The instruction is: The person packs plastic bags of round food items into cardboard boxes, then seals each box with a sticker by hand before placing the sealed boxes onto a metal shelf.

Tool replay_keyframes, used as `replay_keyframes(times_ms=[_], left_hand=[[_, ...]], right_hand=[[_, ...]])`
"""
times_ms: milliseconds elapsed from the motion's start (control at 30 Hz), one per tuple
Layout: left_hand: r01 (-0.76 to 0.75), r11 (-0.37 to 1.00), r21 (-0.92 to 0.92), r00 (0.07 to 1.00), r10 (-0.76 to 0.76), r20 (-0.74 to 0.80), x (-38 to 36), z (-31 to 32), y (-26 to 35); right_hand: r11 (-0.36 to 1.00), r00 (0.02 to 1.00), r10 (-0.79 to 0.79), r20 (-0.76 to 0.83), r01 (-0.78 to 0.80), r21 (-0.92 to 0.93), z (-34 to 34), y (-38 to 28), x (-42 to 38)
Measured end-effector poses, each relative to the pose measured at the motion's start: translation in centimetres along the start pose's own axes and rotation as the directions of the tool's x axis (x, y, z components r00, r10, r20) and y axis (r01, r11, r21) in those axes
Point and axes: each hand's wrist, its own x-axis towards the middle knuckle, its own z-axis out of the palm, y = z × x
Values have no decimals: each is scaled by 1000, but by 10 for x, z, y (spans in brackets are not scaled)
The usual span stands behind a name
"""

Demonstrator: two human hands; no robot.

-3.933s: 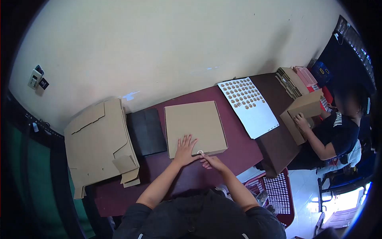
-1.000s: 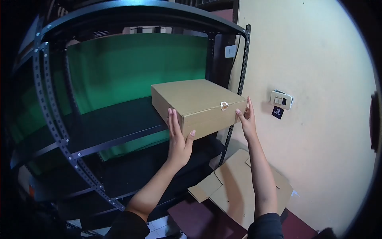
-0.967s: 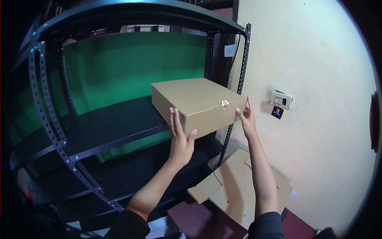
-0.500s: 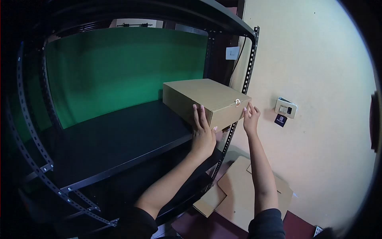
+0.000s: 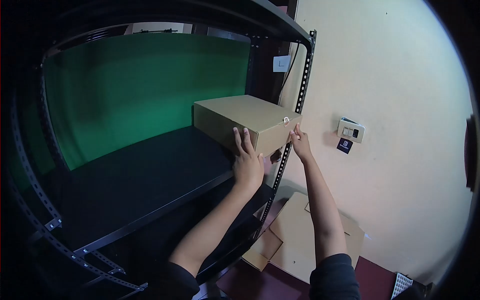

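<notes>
A closed cardboard box (image 5: 245,114) rests at the right end of the black shelf (image 5: 145,175), near the perforated upright. My left hand (image 5: 248,160) presses on its near left corner, two fingers stretched up the side and the thumb by the front face. At the box's right end, my right hand (image 5: 300,141) has its fingertips closed on the front edge, to the right of a small white loop on the lid. The underside of the box is hidden.
A green panel (image 5: 145,90) stands behind the shelf, with another shelf level above. The perforated metal upright (image 5: 305,75) runs beside the wall, which bears a switch plate (image 5: 351,130). Flattened cardboard (image 5: 300,245) lies below right over a dark red surface (image 5: 375,280).
The whole view has shifted slightly, so shelf, box and wall sit further left. Both hands stay on the box, with little visible change in their hold.
</notes>
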Motion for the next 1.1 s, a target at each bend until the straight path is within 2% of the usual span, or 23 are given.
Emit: replay_keyframes(times_ms=[200,233,333,533,667,733,800,867,900,933,1000,1067,1100], left_hand=[[-4,1000,-27,999,3,-43,2,0,2],[18,999,-38,1000,-19,-10,1,-2,4],[39,998,-39,999,-39,15,1,-5,6],[-3,999,-36,1000,3,-23,8,1,-5],[10,999,-35,1000,-11,-15,8,3,-8],[38,999,-25,999,-38,7,7,-2,-5],[28,995,-96,1000,-27,15,-3,-7,0],[-246,941,-231,963,211,-167,-26,-6,3],[-309,910,-277,948,272,-162,-47,0,4],[-343,882,-324,939,335,-83,-71,10,-1],[-284,921,-265,896,354,268,-119,27,-10],[-34,934,-355,811,233,537,-169,60,-37],[27,942,-333,772,193,606,-197,79,-54]], right_hand=[[997,999,32,39,-29,-67,-1,-11,1],[999,998,25,50,-24,-21,2,-9,3],[998,999,15,51,-12,-65,6,-5,7],[994,994,47,97,-37,-105,11,-4,12],[992,999,-26,43,31,-122,14,2,11],[993,990,15,143,2,-118,3,-3,2],[984,989,30,148,-3,-177,-7,-2,-15],[988,986,37,162,-12,-154,-30,-14,-50],[986,984,53,173,-24,-165,-43,-12,-71],[981,982,89,166,-58,-183,-56,2,-94],[923,977,89,194,-7,-384,-92,26,-148],[872,944,298,143,-208,-443,-135,61,-209],[814,924,379,51,-307,-493,-159,85,-246]])
